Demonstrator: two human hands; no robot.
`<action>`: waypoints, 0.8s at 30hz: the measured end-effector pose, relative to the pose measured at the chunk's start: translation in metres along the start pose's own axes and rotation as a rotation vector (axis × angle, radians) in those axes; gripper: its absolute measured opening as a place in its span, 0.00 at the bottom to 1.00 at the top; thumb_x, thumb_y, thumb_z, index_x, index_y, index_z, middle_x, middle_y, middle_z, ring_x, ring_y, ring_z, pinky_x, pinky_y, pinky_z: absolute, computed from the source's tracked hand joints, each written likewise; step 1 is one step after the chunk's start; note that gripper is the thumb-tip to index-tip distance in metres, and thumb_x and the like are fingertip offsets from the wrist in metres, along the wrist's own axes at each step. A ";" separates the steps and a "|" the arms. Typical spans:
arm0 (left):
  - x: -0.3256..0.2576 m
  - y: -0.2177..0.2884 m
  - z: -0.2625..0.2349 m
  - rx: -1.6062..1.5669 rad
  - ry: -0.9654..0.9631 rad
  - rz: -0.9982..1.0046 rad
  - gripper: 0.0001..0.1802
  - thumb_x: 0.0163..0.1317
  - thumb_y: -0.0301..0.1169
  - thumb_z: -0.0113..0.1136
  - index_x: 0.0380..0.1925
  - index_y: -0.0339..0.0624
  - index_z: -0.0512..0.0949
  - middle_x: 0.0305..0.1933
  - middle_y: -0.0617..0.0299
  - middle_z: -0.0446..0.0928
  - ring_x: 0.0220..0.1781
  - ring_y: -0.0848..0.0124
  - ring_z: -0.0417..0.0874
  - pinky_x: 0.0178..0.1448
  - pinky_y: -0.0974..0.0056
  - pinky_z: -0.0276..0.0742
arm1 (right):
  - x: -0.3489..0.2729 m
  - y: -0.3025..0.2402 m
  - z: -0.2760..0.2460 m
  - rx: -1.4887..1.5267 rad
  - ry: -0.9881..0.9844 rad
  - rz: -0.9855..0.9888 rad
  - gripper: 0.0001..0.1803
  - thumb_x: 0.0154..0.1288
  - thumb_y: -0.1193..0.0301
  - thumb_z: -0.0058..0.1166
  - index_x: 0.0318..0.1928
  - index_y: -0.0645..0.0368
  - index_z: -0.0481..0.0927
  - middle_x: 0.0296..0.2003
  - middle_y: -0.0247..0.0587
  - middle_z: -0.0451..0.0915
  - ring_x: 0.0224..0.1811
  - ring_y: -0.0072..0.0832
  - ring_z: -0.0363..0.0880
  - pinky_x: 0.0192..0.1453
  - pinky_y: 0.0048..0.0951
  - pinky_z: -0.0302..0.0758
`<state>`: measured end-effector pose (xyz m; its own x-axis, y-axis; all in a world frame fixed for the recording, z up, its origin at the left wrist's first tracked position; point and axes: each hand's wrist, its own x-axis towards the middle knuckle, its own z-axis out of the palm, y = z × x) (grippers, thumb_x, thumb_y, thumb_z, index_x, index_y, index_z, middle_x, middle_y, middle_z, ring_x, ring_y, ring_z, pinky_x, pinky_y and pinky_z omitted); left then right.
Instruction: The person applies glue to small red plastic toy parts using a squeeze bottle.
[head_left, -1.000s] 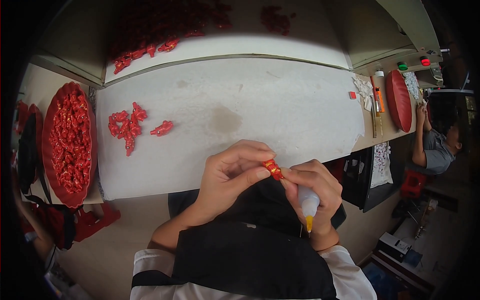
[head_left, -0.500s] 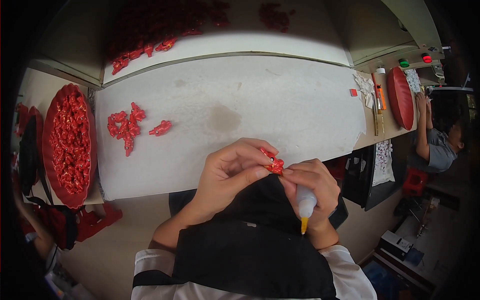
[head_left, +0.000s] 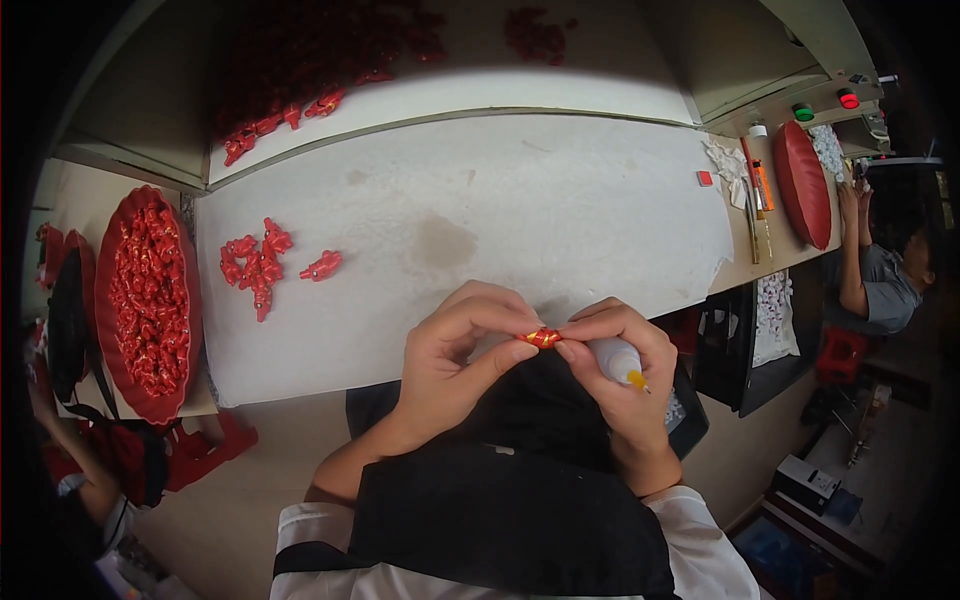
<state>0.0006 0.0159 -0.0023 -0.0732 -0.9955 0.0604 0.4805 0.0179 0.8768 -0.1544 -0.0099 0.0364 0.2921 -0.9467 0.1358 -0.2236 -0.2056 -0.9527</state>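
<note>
Between both hands, above the near edge of the white work surface, is a small red figurine (head_left: 541,339) with yellow markings. My left hand (head_left: 450,345) pinches its left end between thumb and fingers. The thumb and forefinger of my right hand (head_left: 635,410) touch its right end. Tucked in that same hand is a pale squeeze bottle (head_left: 614,358) with a yellow-filled nozzle, pointing down and to the right, away from the figurine. Further left on the surface lie a cluster of similar red figurines (head_left: 258,265) and a single one (head_left: 322,265).
A red scalloped tray (head_left: 190,285) heaped with red figurines stands at the left. More figurines (head_left: 325,102) lie under the shadowed hood. At the right are a red tray (head_left: 802,190), brushes (head_left: 750,190), a crumpled cloth (head_left: 727,165) and another person (head_left: 880,275).
The figurine has been turned between my fingers, so yellow markings now face up. My right hand has tilted, swinging the bottle's nozzle up and to the right. The view has shifted slightly.
</note>
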 end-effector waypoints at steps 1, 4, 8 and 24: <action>-0.002 0.000 0.000 0.034 0.006 0.034 0.08 0.52 0.16 0.53 0.33 0.34 0.74 0.39 0.58 0.69 0.42 0.72 0.74 0.48 0.70 0.70 | -0.001 0.000 -0.001 0.013 -0.007 -0.003 0.07 0.45 0.84 0.57 0.28 0.64 0.76 0.25 0.39 0.77 0.26 0.25 0.75 0.30 0.20 0.69; 0.000 0.002 -0.003 0.088 -0.071 -0.006 0.09 0.52 0.16 0.53 0.34 0.35 0.74 0.39 0.58 0.69 0.42 0.72 0.74 0.48 0.70 0.71 | -0.004 -0.002 0.000 -0.068 0.023 0.007 0.08 0.44 0.84 0.57 0.28 0.64 0.76 0.24 0.39 0.76 0.26 0.25 0.75 0.31 0.20 0.69; 0.002 0.001 -0.005 0.047 -0.122 -0.020 0.08 0.51 0.16 0.54 0.33 0.35 0.75 0.38 0.58 0.70 0.42 0.72 0.74 0.46 0.70 0.72 | -0.007 -0.001 0.000 -0.070 0.027 -0.005 0.08 0.44 0.85 0.57 0.28 0.64 0.76 0.24 0.40 0.76 0.26 0.25 0.75 0.31 0.20 0.70; 0.008 0.000 -0.008 0.128 -0.039 -0.031 0.09 0.51 0.16 0.52 0.33 0.34 0.73 0.39 0.57 0.70 0.43 0.70 0.74 0.49 0.67 0.72 | 0.004 0.012 -0.001 -0.046 0.004 -0.082 0.06 0.46 0.81 0.58 0.28 0.63 0.76 0.24 0.39 0.76 0.25 0.27 0.74 0.29 0.22 0.68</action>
<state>0.0069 0.0068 -0.0057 -0.1219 -0.9914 0.0486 0.3618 0.0013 0.9323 -0.1568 -0.0164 0.0259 0.3079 -0.9270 0.2142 -0.2411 -0.2938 -0.9250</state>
